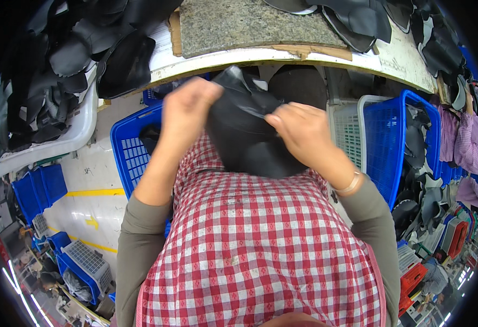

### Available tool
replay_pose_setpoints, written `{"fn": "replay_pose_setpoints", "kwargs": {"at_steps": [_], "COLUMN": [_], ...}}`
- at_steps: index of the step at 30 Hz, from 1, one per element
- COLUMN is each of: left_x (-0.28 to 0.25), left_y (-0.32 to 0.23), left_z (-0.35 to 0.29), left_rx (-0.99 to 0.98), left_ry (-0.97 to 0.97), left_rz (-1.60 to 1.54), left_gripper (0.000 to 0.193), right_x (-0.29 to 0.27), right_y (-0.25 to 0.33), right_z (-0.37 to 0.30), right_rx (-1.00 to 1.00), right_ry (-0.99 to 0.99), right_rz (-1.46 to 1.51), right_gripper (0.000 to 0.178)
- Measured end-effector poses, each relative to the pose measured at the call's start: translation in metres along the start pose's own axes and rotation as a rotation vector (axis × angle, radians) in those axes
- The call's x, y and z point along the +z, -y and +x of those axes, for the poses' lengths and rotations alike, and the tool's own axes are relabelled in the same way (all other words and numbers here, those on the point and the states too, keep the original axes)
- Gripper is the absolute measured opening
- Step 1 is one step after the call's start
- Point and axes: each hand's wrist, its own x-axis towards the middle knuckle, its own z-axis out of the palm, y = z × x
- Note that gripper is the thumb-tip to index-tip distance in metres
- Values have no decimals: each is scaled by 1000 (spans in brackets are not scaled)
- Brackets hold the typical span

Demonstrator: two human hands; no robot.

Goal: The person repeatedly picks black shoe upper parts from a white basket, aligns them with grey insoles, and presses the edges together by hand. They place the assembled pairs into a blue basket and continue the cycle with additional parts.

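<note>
A floppy black leather-like shoe upper (250, 131) hangs over my lap, in front of the red-and-white checked apron. My left hand (190, 106), smeared by motion, is closed at its upper left edge. On the other side my right hand (301, 131) pinches the upper's right edge, thumb on top. Folds and a shiny patch show near the top of the piece, between the two hands. The fingertips of both hands are partly hidden or blurred.
Ahead is a white worktable (391, 57) with a grey stone slab (260, 24). Black pieces (75, 49) are heaped at the left, some in a white basket (81, 136). Blue crates (127, 147) stand beside my legs, another blue crate (380, 141) at right. A person in a checked purple sleeve (470, 141) is far right.
</note>
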Motion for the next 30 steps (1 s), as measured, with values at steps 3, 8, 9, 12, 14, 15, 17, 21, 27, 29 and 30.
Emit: {"fn": "replay_pose_setpoints", "kwargs": {"at_steps": [3,8,9,12,14,15,17,21,27,29,30], "left_x": [-81,-92,-69,0,-4,-19,-53,-66,20,26,26], "left_y": [6,62,76,110,105,93,54,-27,-21,-16,-18], "left_z": [38,163,174,156,116,93,55,18,14,33,43], "left_rx": [151,715,762,627,325,194,-1,248,392,467,445], "left_ry": [-10,1210,1265,1048,708,437,115,484,213,233,297], "left_rz": [-624,-1277,-1325,-1442,-1240,-888,-688,-212,550,578,600], "left_gripper": [32,49,45,37,37,53,89,83,57,43,35], "right_x": [-76,-67,-48,0,4,-2,-31,-58,-58,-59,-59], "right_y": [-3,-48,-48,-47,-54,-60,-78,-124,-123,-101,-89], "right_z": [5,49,49,49,43,38,20,0,7,17,23], "right_rx": [20,252,135,-173,-79,-80,306,610,650,511,429], "right_ry": [-4,-13,34,213,425,350,313,501,498,491,472], "right_rz": [585,427,495,517,930,1023,1024,946,749,742,744], "right_gripper": [21,60,63,41,24,22,18,38,41,38,36]}}
